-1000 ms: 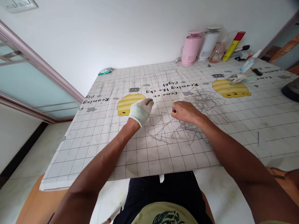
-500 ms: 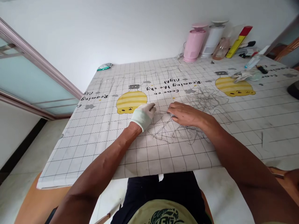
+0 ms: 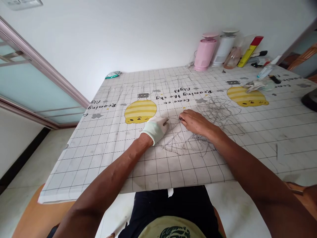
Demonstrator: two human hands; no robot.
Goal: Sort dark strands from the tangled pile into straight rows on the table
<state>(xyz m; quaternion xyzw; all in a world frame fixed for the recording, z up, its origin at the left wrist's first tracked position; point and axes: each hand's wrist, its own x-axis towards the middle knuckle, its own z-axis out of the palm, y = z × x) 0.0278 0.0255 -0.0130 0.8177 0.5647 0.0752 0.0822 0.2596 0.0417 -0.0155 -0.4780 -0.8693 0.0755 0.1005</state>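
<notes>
Thin dark tangled threads [image 3: 218,112] lie on the checked tablecloth [image 3: 99,165], heaped around and beyond my right hand, with looser loops nearer the table's front edge. My left hand [image 3: 158,125] wears a white glove with a pale green cuff; its fingers are pressed together over the cloth near a yellow printed bear. Bare and curled, my right hand [image 3: 192,120] has thumb and fingertips pinched at the left side of the threads. A thin strand seems to run between the two hands. What sits inside each pinch is too small to tell.
At the back right stand a pink device [image 3: 205,53], a white device [image 3: 223,49], a bottle [image 3: 232,59] and a yellow-red box [image 3: 250,52]. A glove [image 3: 260,85] and spray bottle [image 3: 268,68] lie at right. A green-white packet [image 3: 113,75] rests at the back left.
My right hand's fingers have drawn closer together. My left hand has shifted slightly right and nearer to me. The camera view has tilted a little.
</notes>
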